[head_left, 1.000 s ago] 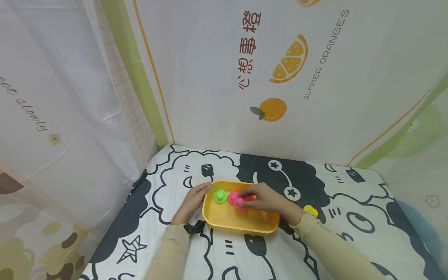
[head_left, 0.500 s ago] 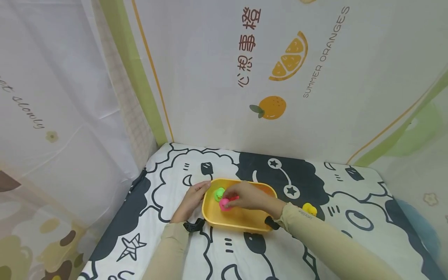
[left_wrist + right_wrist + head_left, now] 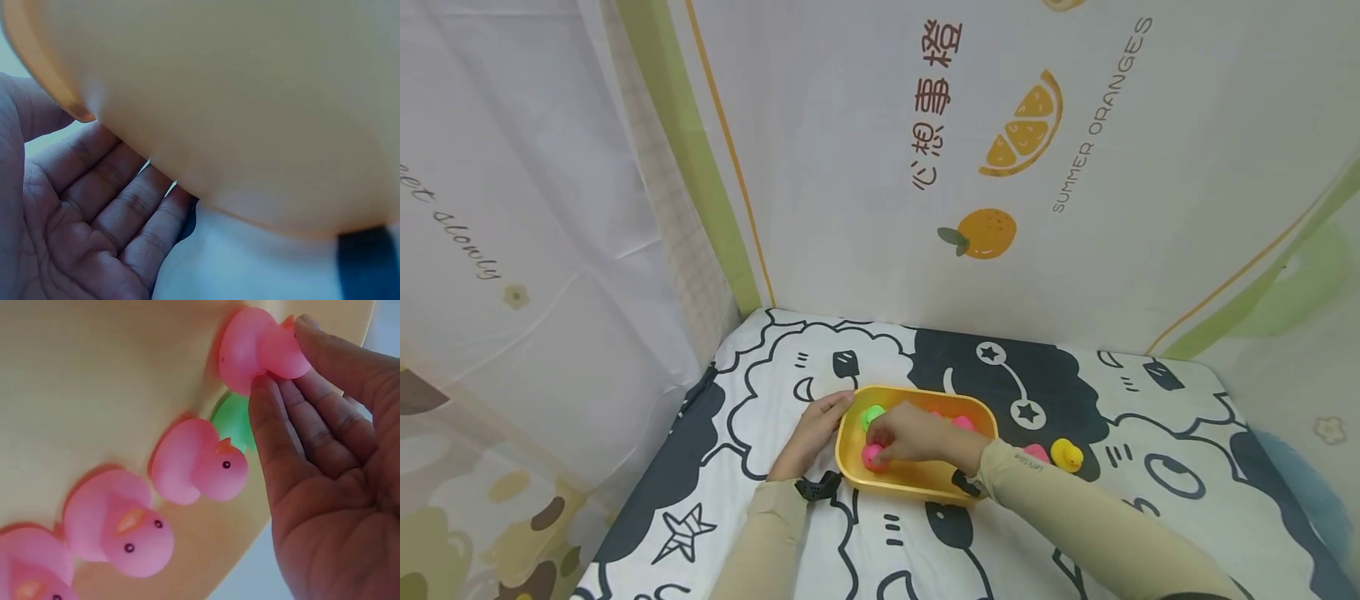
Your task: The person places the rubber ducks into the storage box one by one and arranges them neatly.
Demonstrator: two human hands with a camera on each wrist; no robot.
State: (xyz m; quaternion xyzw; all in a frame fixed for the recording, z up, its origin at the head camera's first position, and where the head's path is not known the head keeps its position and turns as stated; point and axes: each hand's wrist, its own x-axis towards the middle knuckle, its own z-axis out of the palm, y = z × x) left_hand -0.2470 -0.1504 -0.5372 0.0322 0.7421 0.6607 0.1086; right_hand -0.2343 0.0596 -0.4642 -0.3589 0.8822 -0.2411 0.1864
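Note:
My left hand [image 3: 811, 435] holds the left end of a yellow plastic tray [image 3: 925, 477]. In the left wrist view its thumb lies at the rim and the fingers [image 3: 134, 200] run along the outer wall, their tips hidden behind it. Inside the tray, at the near left, my right hand [image 3: 910, 435] pinches a pink rubber duck [image 3: 247, 353] between thumb and fingers, close over the tray floor. A green rubber duck [image 3: 872, 415] sits just beyond that hand. More pink ducks [image 3: 199, 461] line up in the right wrist view, partly hidden by the hand in the head view.
Outside the tray, right of it, a yellow rubber duck [image 3: 1067, 455] lies on the black-and-white patterned cloth [image 3: 880, 550], next to a pink object [image 3: 1036, 452] half covered by the right sleeve. Printed curtains [image 3: 850, 167] hang behind and on both sides.
My right hand has carried the pink duck leftward, then nearer to me inside the tray, past the green duck. The pink object beside the tray has come into view. The left hand stays put.

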